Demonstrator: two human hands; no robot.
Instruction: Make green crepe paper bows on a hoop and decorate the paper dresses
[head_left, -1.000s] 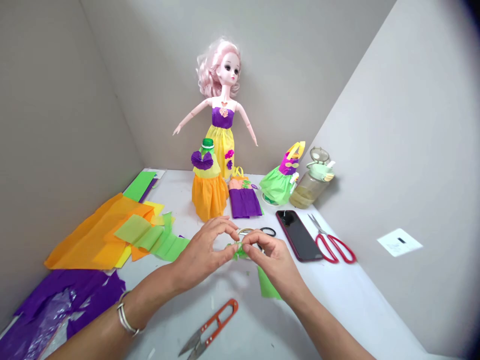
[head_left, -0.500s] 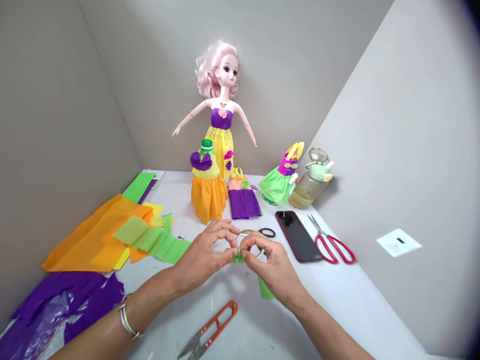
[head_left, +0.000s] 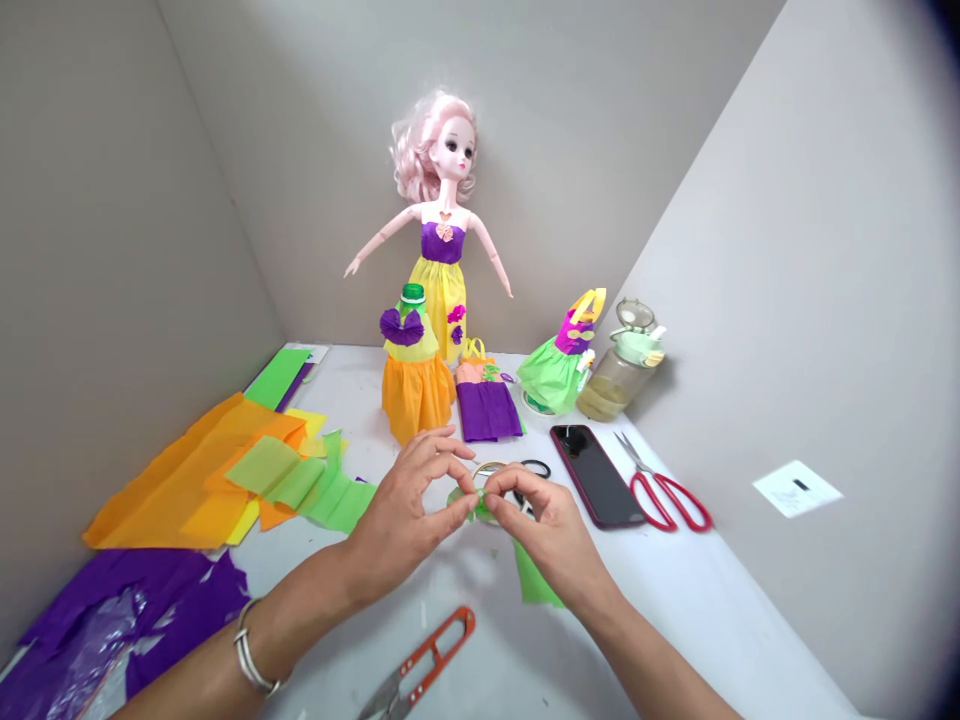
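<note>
Between my fingertips is a small gathered piece of green crepe paper (head_left: 481,507), held above the middle of the table. My left hand (head_left: 416,500) pinches it from the left with thumb and forefinger, the other fingers raised. From the right, my right hand (head_left: 544,520) pinches its other side. A flat green paper strip (head_left: 534,578) lies on the table, partly covered by my right hand. Behind my fingers sit a roll of tape (head_left: 491,467) and black-handled scissors (head_left: 535,468), both partly hidden. Orange thread snips (head_left: 435,660) lie nearer to me.
Orange paper sheets (head_left: 172,470), green paper (head_left: 330,490) and purple paper (head_left: 127,610) spread along the left. A pink-haired doll (head_left: 442,240), an orange-skirted bottle (head_left: 418,395) and a glass jar (head_left: 611,380) stand behind. A phone (head_left: 596,475) and red scissors (head_left: 664,495) lie right.
Both hands stay pinched on the green paper, with slight finger shifts. More of the green piece shows between the fingertips. The whole view has shifted slightly.
</note>
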